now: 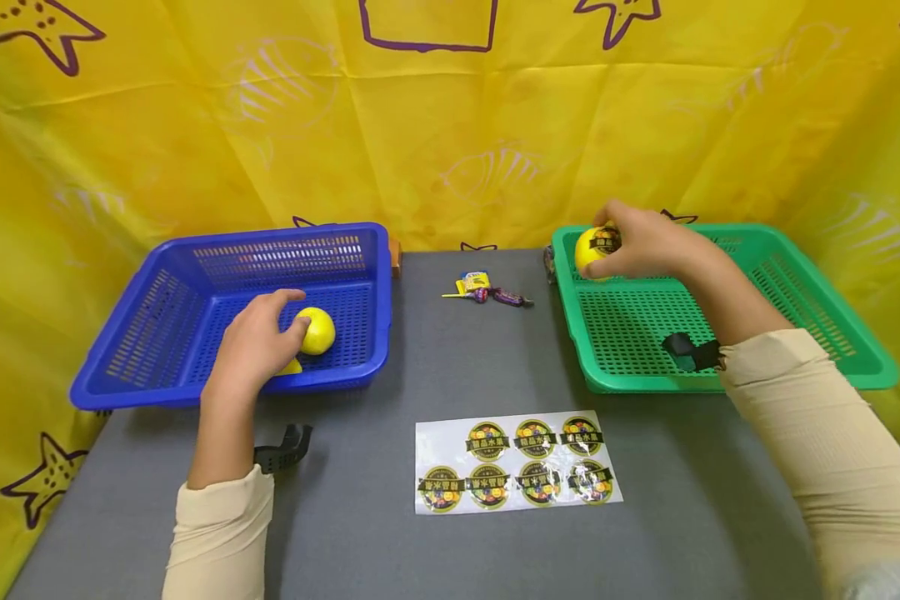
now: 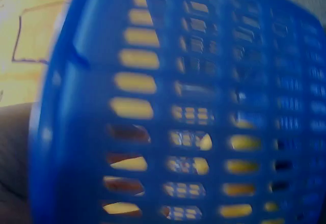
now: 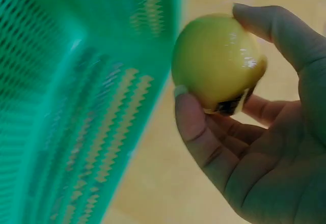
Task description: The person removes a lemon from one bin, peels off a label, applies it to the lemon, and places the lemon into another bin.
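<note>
In the head view my left hand [image 1: 288,323] is inside the blue basket [image 1: 157,275], its thumb and fingers curled against a yellow fruit [image 1: 318,331] on the basket floor. A second yellow piece [image 1: 292,367] peeks out from under that hand. My right hand [image 1: 617,247] grips another yellow fruit [image 1: 594,250] bearing a dark round sticker, held above the far left corner of the green basket [image 1: 817,308]. The right wrist view shows that fruit [image 3: 219,66] pinched between thumb and fingers [image 3: 191,117], beside the green basket wall [image 3: 76,107]. The left wrist view shows only blurred blue mesh [image 2: 178,107].
A sheet of round fruit stickers [image 1: 517,462] lies on the grey table [image 1: 390,550] near the front, between my arms. Several wrapped candies [image 1: 487,292] lie between the two baskets. Yellow patterned cloth [image 1: 450,125] walls in the back and both sides.
</note>
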Demonstrator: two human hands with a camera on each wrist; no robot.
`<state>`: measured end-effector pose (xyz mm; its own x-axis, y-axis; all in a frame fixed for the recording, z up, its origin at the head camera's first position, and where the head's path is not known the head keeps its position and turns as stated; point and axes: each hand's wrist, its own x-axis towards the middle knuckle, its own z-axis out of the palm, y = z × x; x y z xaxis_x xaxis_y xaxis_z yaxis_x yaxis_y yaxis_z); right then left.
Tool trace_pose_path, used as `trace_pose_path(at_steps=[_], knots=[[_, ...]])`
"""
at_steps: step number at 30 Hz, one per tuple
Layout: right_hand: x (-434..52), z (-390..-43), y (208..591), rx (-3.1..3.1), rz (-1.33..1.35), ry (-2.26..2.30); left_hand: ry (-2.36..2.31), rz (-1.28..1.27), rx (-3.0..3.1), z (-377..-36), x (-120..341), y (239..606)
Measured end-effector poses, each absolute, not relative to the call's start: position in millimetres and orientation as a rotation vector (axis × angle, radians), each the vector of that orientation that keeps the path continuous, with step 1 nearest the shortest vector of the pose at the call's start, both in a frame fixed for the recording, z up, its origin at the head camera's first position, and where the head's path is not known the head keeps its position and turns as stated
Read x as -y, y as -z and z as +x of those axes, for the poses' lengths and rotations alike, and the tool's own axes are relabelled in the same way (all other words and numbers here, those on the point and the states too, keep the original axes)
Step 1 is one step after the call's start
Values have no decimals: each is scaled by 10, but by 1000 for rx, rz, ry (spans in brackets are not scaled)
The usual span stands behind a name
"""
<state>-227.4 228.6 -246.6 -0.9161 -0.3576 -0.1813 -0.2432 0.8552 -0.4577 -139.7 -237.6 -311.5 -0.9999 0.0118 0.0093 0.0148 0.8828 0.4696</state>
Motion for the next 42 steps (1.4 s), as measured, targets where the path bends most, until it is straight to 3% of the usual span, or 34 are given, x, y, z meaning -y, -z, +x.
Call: trace_pose_path(at_steps=[16, 42], knots=[[-2257, -2695, 3149, -2568, -399, 350, 709, -27, 3292, -1558, 2526, 3261], [-2414, -2700, 3191, -2688, -454, 390, 734, -161, 3274, -1596, 2489, 3308]])
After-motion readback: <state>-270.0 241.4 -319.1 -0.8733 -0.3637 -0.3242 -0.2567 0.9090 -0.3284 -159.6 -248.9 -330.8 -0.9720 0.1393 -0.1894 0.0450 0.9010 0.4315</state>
